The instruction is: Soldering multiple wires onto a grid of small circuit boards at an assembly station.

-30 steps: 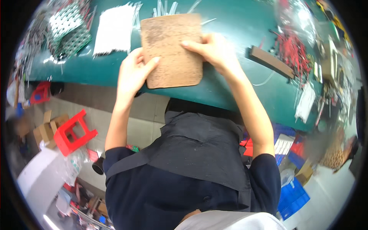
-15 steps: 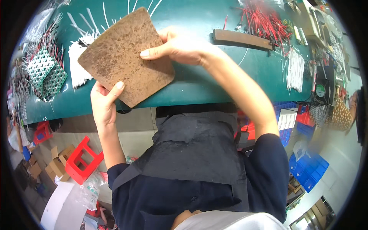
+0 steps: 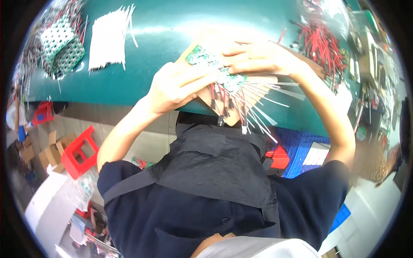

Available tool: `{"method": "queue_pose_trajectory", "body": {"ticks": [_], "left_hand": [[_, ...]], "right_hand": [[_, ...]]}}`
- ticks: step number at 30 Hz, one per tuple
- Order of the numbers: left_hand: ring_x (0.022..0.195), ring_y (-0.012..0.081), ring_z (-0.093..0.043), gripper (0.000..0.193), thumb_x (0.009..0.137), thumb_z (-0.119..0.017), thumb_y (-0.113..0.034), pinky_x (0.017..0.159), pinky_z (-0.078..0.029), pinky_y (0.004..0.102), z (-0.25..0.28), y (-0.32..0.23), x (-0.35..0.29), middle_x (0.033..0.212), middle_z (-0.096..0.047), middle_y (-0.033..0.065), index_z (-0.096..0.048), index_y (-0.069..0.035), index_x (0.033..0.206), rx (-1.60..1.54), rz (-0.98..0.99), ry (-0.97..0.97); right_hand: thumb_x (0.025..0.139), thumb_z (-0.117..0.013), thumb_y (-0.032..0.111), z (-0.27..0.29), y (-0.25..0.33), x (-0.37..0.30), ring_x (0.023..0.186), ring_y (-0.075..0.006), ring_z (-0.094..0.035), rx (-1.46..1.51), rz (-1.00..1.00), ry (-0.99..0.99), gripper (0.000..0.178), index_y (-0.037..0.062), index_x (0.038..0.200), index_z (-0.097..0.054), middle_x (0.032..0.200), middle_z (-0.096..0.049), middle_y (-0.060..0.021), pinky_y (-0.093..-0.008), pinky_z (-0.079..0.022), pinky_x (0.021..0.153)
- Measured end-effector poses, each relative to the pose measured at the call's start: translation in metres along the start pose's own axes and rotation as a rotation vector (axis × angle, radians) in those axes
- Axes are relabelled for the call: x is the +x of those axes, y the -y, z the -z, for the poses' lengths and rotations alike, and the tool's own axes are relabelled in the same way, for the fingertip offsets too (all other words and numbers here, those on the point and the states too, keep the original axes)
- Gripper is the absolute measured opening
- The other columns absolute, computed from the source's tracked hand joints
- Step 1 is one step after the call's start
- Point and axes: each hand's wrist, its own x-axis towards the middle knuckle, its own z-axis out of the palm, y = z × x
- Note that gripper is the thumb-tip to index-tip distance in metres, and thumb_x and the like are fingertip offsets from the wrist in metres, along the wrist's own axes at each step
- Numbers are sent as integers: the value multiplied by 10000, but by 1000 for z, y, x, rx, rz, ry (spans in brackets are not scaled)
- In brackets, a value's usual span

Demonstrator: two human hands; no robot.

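Several fingers of the left hand (image 3: 174, 88) lie close together at the left side of green-and-white circuit boards (image 3: 221, 74), while those of the right hand (image 3: 260, 58) stretch slightly parted across their upper right; whether either pinches cannot be told. Beneath the boards, the brown panel (image 3: 206, 97) sits tilted at the near edge of the green table (image 3: 167, 30), with red-and-black wires (image 3: 223, 101) and white strips (image 3: 263, 115) fanning toward the apron (image 3: 215, 159). Farther out, a white bundle (image 3: 107, 38) lies left, a red wire heap (image 3: 322, 48) right.

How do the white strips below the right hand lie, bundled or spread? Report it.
Spread: the white strips fan out beside the green circuit boards, their loose ends pointing apart.
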Motion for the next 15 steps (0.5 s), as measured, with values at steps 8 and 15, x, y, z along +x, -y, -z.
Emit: {"method": "queue_pose_trajectory", "body": {"ticks": [8,15], "left_hand": [[832,137,-617,438,682,-707,-212,644,-434,286,12,17,7,1033,-657,-32,-678,-161,1116,-152,-73,269],[826,193,-560,193,759,-629,-162,697,-423,319,3,30,34,856,-591,-12,-658,-160,949,-153,-250,316]], "right_hand": [[889,-488,130,0,3,-3,1282,-301,-487,-120,33,112,390,60,1261,-581,1319,-567,-112,-492,-341,1094],[851,-498,200,1,17,-11,1337,-278,-419,-284,-173,209,376,173,1201,-632,1409,-487,-91,-465,-308,1120]]}}
